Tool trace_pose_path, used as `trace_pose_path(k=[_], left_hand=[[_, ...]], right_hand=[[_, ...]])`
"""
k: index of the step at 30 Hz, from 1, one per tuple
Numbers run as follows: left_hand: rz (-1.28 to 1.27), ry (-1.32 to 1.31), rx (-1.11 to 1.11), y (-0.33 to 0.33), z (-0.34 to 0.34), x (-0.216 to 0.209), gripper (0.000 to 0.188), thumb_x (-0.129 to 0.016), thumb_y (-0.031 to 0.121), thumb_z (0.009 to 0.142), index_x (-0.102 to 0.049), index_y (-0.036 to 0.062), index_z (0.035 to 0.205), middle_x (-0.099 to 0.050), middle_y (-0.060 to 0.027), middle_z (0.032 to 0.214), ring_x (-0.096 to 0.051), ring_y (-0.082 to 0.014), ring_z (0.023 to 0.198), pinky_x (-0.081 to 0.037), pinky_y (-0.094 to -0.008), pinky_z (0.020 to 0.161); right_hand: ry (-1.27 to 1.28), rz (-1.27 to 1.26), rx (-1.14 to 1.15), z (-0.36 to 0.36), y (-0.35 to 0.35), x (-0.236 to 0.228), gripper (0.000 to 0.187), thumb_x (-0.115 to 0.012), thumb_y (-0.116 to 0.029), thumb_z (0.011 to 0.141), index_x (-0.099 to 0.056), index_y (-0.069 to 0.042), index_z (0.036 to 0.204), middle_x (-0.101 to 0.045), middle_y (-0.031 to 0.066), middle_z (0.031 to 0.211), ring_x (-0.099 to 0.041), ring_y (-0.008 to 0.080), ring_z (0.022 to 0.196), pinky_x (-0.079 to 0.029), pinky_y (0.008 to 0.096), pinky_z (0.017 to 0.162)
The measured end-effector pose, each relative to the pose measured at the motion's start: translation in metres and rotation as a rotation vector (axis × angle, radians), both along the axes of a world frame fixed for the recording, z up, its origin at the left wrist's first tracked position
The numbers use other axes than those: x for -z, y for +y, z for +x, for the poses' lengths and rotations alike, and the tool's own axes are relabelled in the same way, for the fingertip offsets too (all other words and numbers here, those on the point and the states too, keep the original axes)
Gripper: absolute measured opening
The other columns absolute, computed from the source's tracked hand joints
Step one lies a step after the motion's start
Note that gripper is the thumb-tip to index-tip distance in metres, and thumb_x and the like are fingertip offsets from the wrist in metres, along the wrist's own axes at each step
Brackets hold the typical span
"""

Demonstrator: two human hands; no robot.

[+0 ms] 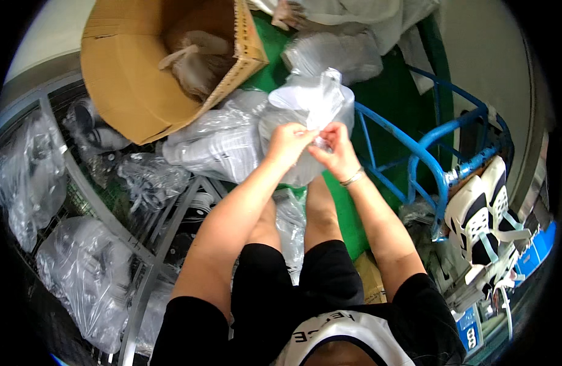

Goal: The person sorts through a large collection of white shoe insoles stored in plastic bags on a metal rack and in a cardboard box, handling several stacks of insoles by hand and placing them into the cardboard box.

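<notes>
In front of my knees stands a bulging clear plastic bag [339, 100] with round white contents that I cannot make out. Its gathered top lies between my two hands. My left hand [287, 145] is closed in a pinch on the plastic from the left. From the right, my right hand [341, 155] pinches the same gathered plastic, its fingertips close to those of the left. A thin band [352, 177] circles my right wrist. Against the bag's left side lies another clear bag [223, 143] with whitish, layered contents.
A large open cardboard box [125, 67] stands at the far left. Grey metal racking [104, 204] holds several bagged items on the left. A blue tubular frame [436, 165] and white-and-black sneakers [476, 222] are at the right. Another filled bag [336, 52] lies beyond, on green floor [385, 113].
</notes>
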State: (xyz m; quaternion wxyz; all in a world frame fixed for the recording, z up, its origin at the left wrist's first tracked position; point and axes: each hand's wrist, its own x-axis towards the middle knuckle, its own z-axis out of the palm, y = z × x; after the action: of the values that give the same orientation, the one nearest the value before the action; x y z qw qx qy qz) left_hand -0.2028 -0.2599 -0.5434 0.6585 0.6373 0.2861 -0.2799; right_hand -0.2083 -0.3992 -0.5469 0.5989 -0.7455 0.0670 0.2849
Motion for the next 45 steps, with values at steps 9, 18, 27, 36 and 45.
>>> trace_pose_path(k=[9,18,27,36,45], left_hand=[[0.253,-0.163,0.783,0.021,0.010,-0.002,0.026,-0.063,0.027,0.067,-0.057,0.0028,0.075,-0.054,-0.0102,0.060,-0.053,-0.0188,0.055,-0.040,-0.0301,0.050],[0.362,-0.341,0.566,0.010,0.000,-0.004,0.025,-0.056,0.024,0.075,-0.054,0.0038,0.089,-0.057,-0.0133,0.075,-0.057,-0.0262,0.067,-0.043,-0.0319,0.058],[-0.352,0.304,0.288,0.026,0.013,0.025,0.014,-0.048,0.015,0.078,-0.054,0.0019,0.078,-0.040,0.0037,0.054,-0.031,-0.0028,0.043,-0.025,-0.0179,0.038],[-0.662,0.610,0.074,0.035,0.014,0.025,0.014,-0.048,0.019,0.080,-0.050,0.0052,0.077,-0.033,0.0059,0.051,-0.026,-0.0026,0.041,-0.022,-0.0166,0.036],[-0.486,0.452,0.092,0.024,0.009,0.024,0.015,-0.050,0.022,0.080,-0.048,0.0078,0.076,-0.034,0.0059,0.052,-0.027,-0.0026,0.042,-0.022,-0.0168,0.038]], right_hand=[[-0.580,-0.395,-0.307,-0.001,0.010,-0.006,0.022,-0.048,0.002,0.062,-0.055,-0.004,0.083,-0.053,0.0111,0.078,-0.049,0.0295,0.074,-0.041,0.0348,0.068],[0.064,0.202,0.220,-0.007,0.001,0.012,0.020,-0.051,0.002,0.071,-0.045,-0.003,0.090,-0.055,0.0061,0.076,-0.052,0.0143,0.069,-0.041,0.0256,0.065],[-0.545,-0.309,-0.274,0.000,0.008,0.002,0.024,-0.051,0.001,0.066,-0.052,-0.007,0.089,-0.054,0.0098,0.082,-0.050,0.0282,0.074,-0.042,0.0338,0.067],[-0.094,-0.180,-0.120,0.009,0.009,0.000,0.032,-0.048,0.002,0.066,-0.049,-0.005,0.097,-0.054,0.0097,0.079,-0.053,0.0202,0.076,-0.043,0.0265,0.068],[0.324,0.358,0.174,0.002,0.001,0.014,0.039,-0.045,0.007,0.067,-0.044,-0.005,0.104,-0.051,0.0008,0.075,-0.049,0.0090,0.072,-0.039,0.0209,0.065]])
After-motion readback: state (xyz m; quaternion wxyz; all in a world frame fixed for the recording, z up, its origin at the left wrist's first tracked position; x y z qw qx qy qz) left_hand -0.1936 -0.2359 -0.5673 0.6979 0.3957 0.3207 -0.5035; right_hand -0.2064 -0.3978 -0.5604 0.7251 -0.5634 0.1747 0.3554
